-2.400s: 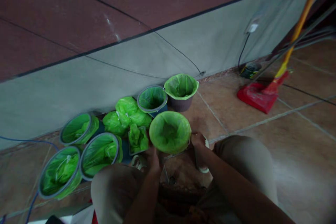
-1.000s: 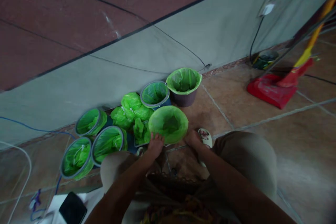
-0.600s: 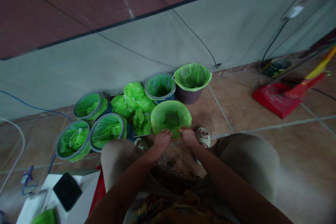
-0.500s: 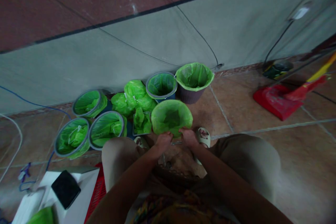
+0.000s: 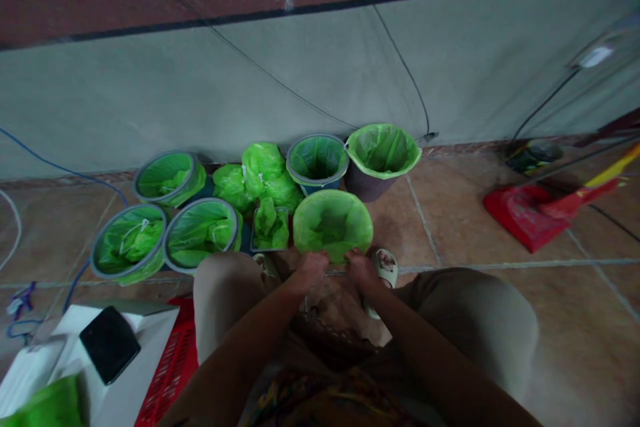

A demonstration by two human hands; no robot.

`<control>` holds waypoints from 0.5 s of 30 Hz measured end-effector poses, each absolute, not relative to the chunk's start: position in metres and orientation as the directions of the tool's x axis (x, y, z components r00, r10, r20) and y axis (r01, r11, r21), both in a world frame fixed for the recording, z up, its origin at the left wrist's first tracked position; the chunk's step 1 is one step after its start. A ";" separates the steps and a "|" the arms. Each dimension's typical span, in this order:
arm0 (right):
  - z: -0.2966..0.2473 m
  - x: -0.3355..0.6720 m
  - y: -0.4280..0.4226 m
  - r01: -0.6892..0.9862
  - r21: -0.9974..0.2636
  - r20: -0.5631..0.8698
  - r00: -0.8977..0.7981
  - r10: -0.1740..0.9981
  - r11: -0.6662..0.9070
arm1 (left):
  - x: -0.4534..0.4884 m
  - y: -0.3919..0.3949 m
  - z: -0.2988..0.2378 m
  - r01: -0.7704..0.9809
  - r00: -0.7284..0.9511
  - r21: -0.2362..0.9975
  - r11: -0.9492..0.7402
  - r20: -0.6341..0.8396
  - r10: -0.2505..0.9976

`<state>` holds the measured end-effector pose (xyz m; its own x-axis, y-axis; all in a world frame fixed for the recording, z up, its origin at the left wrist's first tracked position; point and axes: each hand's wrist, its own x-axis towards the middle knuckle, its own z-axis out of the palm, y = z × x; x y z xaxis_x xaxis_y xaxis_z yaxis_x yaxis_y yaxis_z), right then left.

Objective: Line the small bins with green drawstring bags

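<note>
A trash bin lined with a green trash bag (image 5: 334, 207) stands on the floor between my feet, the bag folded over its rim. My left hand (image 5: 313, 268) is closed on the bag at the near rim, left of centre. Just to its right, my right hand (image 5: 360, 268) pinches the bag at the same rim. The bin's body is mostly hidden under the bag and my hands. Behind it are a lined blue bin (image 5: 320, 181) and a lined dark purple bin (image 5: 367, 188).
Left of me stand several lined grey-rimmed bins (image 5: 165, 240), tied green bags (image 5: 270, 173) and a small lined bin (image 5: 270, 230). A red dustpan (image 5: 520, 213) lies at right. A black phone-like slab (image 5: 110, 345) rests on a white surface beside a red basket (image 5: 173, 360).
My view has turned and shifted slightly, moving the bins within the picture. Both hands stay at the near rim of the lined bin, with the right hand's fingers closer in against the bag.
</note>
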<state>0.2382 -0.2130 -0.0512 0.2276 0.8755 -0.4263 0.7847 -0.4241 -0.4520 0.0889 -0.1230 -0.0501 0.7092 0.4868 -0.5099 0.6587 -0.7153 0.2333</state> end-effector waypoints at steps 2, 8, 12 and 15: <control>-0.055 0.234 -0.215 0.791 -0.451 -0.434 0.210 0.876 -0.413 | 0.085 -0.119 -0.049 0.672 0.702 0.232 -0.703 -0.501 0.505; -0.056 0.227 -0.213 0.823 -0.454 -0.443 0.122 0.888 -0.340 | 0.077 -0.110 -0.042 0.735 0.655 0.210 -0.645 -0.469 0.593; -0.051 0.227 -0.212 0.847 -0.432 -0.471 0.082 0.879 -0.310 | 0.075 -0.115 -0.037 0.738 0.654 0.215 -0.640 -0.462 0.599; -0.049 0.226 -0.213 0.845 -0.438 -0.455 0.087 0.886 -0.307 | 0.076 -0.120 -0.032 0.723 0.671 0.227 -0.653 -0.458 0.583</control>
